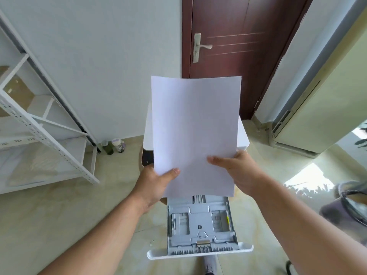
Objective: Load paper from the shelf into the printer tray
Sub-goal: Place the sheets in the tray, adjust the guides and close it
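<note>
A white stack of paper (195,133) is held upright in front of me, above the printer. My left hand (156,185) grips its lower left corner, thumb on the front. My right hand (236,171) grips the lower right edge, thumb across the sheet. The white printer (243,135) is mostly hidden behind the paper. Its grey paper tray (200,225) is pulled out towards me below the paper, with no sheets in it.
A white metal shelf (45,135) stands at the left against the wall. Two small bottles (114,145) sit on the floor beside it. A brown door (234,46) is behind the printer, a cream cabinet (321,108) at right, and a dark bin (349,207) at far right.
</note>
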Demonstrator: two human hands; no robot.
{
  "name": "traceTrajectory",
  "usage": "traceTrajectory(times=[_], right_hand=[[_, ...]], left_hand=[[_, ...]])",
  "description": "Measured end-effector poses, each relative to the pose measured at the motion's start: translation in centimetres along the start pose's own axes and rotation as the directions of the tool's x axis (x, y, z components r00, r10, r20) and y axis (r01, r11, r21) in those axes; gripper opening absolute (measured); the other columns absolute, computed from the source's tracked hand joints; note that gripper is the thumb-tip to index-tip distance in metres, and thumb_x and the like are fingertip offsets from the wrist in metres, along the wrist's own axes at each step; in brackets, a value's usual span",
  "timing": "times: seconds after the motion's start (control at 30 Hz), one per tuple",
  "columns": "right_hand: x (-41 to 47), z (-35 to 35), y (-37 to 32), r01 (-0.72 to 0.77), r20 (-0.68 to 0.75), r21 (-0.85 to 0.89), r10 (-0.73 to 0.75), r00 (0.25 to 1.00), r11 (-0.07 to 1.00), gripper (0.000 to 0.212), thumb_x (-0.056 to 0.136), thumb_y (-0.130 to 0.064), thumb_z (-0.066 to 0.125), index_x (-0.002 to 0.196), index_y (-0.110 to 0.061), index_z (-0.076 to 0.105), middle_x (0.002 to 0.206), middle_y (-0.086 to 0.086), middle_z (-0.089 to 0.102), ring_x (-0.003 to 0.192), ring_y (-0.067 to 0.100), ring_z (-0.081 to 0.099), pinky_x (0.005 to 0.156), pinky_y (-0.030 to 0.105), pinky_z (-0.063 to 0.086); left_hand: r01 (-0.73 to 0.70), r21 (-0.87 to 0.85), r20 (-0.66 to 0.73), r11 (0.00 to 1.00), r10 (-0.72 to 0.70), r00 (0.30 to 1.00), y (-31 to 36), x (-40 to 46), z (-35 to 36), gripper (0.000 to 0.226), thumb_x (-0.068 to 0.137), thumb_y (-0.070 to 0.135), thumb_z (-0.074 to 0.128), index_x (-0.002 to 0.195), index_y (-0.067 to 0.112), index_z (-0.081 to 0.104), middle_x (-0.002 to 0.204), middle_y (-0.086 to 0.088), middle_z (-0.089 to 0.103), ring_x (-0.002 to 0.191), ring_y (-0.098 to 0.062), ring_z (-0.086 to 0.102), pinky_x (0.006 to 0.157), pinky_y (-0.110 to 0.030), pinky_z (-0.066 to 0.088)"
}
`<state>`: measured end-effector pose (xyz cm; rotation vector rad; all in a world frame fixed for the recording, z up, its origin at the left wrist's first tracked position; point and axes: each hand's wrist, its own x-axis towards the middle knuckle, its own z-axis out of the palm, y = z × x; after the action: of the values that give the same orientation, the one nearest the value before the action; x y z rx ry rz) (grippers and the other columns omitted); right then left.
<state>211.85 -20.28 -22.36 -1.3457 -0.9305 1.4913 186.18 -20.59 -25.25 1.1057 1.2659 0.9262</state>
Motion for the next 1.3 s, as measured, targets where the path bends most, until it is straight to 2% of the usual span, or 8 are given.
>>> traceTrajectory(times=[0.3,0.5,0.6,0.7,0.8,1.0,1.2,1.3], right_hand=[[-9.2,-0.2,10.5,-0.326,-0.064,0.300,0.360,0.931,0.897,0.025,0.092,-0.009,0.074,0.114,0.001,0.072,0.103,0.023,0.077,0.076,0.024,0.075,0.065,0.034,0.059],[-13.8,1.6,15.4,-0.167,-0.076,0.780,0.357,0.931,0.603,0.038,0.091,-0.006,0.062,0.128,0.002,0.068,0.127,0.019,0.076,0.100,0.026,0.080,0.085,0.039,0.066],[-14.6,2.6,18.2,-0.161,-0.210,0.644,0.375,0.903,0.748,0.032,0.098,-0.011,0.064,0.129,-0.009,0.069,0.125,0.011,0.078,0.101,0.026,0.077,0.078,0.037,0.065],[-15.7,3.0,19.8,-0.242,-0.411,0.290,0.349,0.842,0.926,0.028,0.088,-0.022,0.077,0.113,-0.009,0.074,0.088,0.001,0.077,0.065,0.018,0.065,0.055,0.030,0.052],[-17.0,2.7,21.0,-0.256,-0.431,0.282,0.361,0.827,0.924,0.015,0.088,-0.014,0.078,0.098,-0.007,0.071,0.059,-0.005,0.057,0.042,0.010,0.045,0.040,0.021,0.037],[-17.6,2.6,25.1,-0.368,-0.396,0.350,0.492,0.775,0.862,0.008,0.096,-0.010,0.073,0.092,-0.011,0.067,0.055,0.002,0.038,0.041,0.014,0.030,0.046,0.021,0.022],[-14.9,2.2,27.9,-0.398,-0.346,0.352,0.512,0.786,0.848,0.021,0.100,-0.010,0.066,0.080,-0.013,0.060,0.055,0.004,0.033,0.042,0.014,0.023,0.046,0.023,0.020],[-13.1,1.8,29.1,-0.395,-0.343,0.378,0.523,0.780,0.837,0.025,0.100,-0.009,0.065,0.077,-0.012,0.057,0.055,0.005,0.035,0.041,0.013,0.022,0.043,0.022,0.022]], left_hand=[[0.250,-0.023,0.080,0.968,-0.247,0.966,-8.3,-5.2,0.5,0.027,0.090,0.025,0.080,0.115,0.017,0.077,0.115,0.007,0.081,0.114,-0.013,0.074,0.110,-0.041,0.049],[0.423,-0.137,0.114,0.896,-0.410,0.905,-11.8,-7.3,3.1,0.027,0.095,0.019,0.075,0.121,0.016,0.074,0.116,0.007,0.080,0.116,-0.016,0.072,0.106,-0.037,0.051],[0.502,-0.149,0.164,0.852,-0.479,0.862,-13.1,-8.2,4.8,0.028,0.096,0.019,0.073,0.124,0.015,0.073,0.117,-0.001,0.080,0.112,-0.024,0.075,0.105,-0.050,0.054],[0.493,-0.066,0.181,0.868,-0.475,0.861,-15.1,-9.3,6.3,0.028,0.093,0.020,0.077,0.120,0.012,0.075,0.114,-0.002,0.081,0.109,-0.024,0.077,0.106,-0.052,0.054],[0.486,0.028,0.212,0.873,-0.481,0.851,-16.8,-10.4,6.9,0.030,0.090,0.025,0.080,0.117,0.013,0.077,0.113,0.003,0.082,0.108,-0.018,0.077,0.108,-0.048,0.053],[0.633,0.088,0.153,0.769,-0.639,0.754,-20.7,-10.8,6.2,0.084,0.054,0.066,0.092,0.120,0.018,0.072,0.114,0.006,0.081,0.111,-0.019,0.075,0.108,-0.048,0.052],[0.690,-0.007,0.108,0.723,-0.686,0.720,-20.9,-9.0,4.9,0.028,0.096,0.036,0.071,0.112,0.013,0.075,0.104,-0.004,0.083,0.100,-0.027,0.079,0.092,-0.041,0.060],[0.646,0.026,-0.021,0.763,-0.645,0.764,-21.9,-7.5,3.5,0.033,0.101,0.041,0.063,0.105,0.011,0.075,0.099,-0.007,0.083,0.095,-0.029,0.079,0.094,-0.048,0.061]])
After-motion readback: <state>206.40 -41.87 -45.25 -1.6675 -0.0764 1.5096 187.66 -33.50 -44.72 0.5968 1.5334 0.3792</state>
